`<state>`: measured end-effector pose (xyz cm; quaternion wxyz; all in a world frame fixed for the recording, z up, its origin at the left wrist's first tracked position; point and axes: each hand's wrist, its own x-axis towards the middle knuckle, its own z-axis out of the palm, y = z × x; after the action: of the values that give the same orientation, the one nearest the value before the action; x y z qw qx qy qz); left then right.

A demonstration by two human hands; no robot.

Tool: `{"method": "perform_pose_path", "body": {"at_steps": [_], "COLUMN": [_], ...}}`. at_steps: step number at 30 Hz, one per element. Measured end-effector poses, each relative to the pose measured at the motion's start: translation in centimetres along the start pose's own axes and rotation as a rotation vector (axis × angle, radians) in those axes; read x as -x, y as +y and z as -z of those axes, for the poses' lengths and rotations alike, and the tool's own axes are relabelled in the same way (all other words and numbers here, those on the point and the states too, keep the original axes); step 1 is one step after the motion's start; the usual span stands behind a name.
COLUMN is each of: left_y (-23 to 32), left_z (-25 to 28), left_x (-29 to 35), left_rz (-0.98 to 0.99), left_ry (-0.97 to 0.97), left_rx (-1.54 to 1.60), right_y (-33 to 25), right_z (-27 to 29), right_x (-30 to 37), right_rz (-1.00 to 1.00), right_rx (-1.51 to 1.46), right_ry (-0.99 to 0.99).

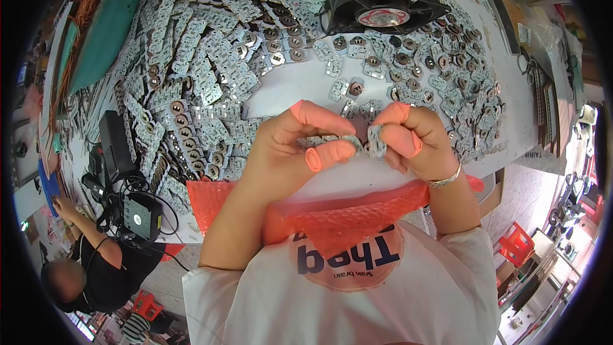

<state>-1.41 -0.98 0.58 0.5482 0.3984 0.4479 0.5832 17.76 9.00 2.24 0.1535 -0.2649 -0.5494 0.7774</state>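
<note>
My left hand (278,148) is closed on a short strip of small circuit boards (311,141), pinched between thumb and forefinger. My right hand (426,142) grips a small circuit board (378,143) close to the strip's end; whether the two pieces are joined I cannot tell. Salmon-coloured finger covers sit on the thumbs and forefingers of both hands. Both hands are above the near side of the white table (290,89). Past the right hand lie many loose single boards (472,96) with round dark parts. Long board strips (211,70) are heaped on the left.
A black fan (383,18) stands at the back. Red bubble wrap (357,217) hangs along the near edge, against my shirt. Black power boxes (140,217) with cables lie at the left, below a green container (115,32). Another person (102,262) works at the lower left.
</note>
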Motion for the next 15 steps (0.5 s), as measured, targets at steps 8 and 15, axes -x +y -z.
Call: {"method": "perform_pose_path", "body": {"at_steps": [8,15], "left_y": [-0.55,-0.85], "left_z": [-0.41,-0.5], "left_x": [-0.84,-0.82], "left_rz": [-0.406,-0.435], "left_ry": [0.05,0.102], "left_rx": [-0.503,-0.581], "right_y": [0.89,0.75], "right_z": [-0.37,-0.26], "right_x": [-0.49,-0.58], "right_rz": [0.261,0.294], "right_rx": [0.516,0.536], "right_ry": [0.222,0.234]}}
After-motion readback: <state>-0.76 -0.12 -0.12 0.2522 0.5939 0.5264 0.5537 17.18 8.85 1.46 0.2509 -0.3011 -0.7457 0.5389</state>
